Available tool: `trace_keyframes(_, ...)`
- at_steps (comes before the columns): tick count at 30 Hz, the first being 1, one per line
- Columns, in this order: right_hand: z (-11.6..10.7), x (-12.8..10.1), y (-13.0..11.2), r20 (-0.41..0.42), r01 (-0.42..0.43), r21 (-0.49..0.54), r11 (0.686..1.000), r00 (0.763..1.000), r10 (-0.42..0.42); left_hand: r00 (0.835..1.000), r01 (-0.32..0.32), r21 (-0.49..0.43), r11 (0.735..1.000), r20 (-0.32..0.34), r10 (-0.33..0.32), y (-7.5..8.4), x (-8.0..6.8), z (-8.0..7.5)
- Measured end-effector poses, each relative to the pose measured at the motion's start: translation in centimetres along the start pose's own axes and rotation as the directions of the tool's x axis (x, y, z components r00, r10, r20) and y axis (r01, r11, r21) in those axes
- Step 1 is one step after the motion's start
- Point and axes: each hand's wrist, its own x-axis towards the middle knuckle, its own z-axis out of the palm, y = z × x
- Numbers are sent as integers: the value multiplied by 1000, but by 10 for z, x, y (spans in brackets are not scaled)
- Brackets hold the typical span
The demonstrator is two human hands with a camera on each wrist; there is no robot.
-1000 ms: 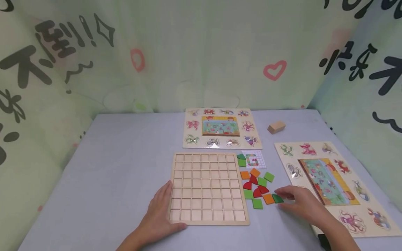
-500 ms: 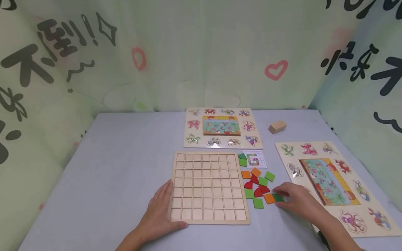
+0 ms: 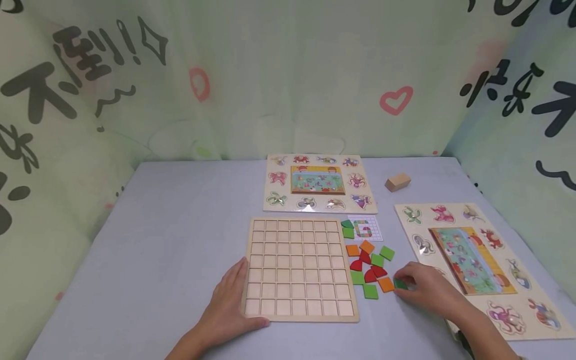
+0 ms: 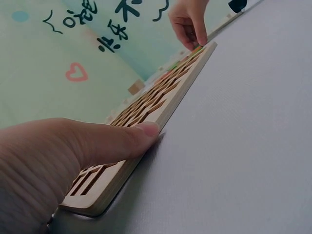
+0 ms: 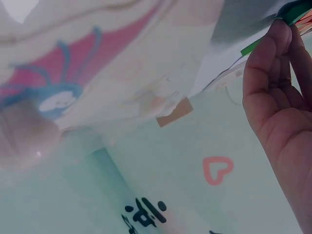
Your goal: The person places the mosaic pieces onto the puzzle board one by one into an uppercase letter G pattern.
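A wooden grid board (image 3: 302,318) lies flat on the table, its square recesses bare. My left hand (image 3: 225,302) rests at its near left corner, with fairly straight fingers along the left edge and the thumb on the front edge. In the left wrist view the straight thumb (image 4: 117,141) lies against the board's rim. To the right of the board, my right hand (image 3: 429,290) pinches a dark green puzzle tile (image 3: 400,284) between thumb and fingers. That dark green tile (image 5: 293,11) is partly covered by the fingertips. Beside it lie an orange square tile (image 3: 386,285) and red rounded tiles (image 3: 370,275).
Several light green tiles (image 3: 371,291) lie between board and hand. A small pattern card (image 3: 373,229) sits at the board's far right corner. Sea-animal puzzle boards stand behind (image 3: 281,190) and at the right (image 3: 454,315). A wooden block (image 3: 398,182) lies at the back right.
The dark green tile has shifted slightly away from the orange square, and the right fingers now cover more of it. The left hand and grid board stay in place.
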Motion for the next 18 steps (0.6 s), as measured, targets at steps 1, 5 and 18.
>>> trace_keyframes(1,-1,0,0,2,-4,-2,1000,1000,4,1000,-1,1,1000,0,1,0,0,0)
trace_keyframes(5,-5,0,-2,-21,-13,-6,1000,1000,13,1000,1,-4,1000,1,-1,0,0,0)
trace_keyframes(18,-6,20,-49,-168,100,98,990,982,-82,1000,-11,6,1000,-4,11,-2,-1,1)
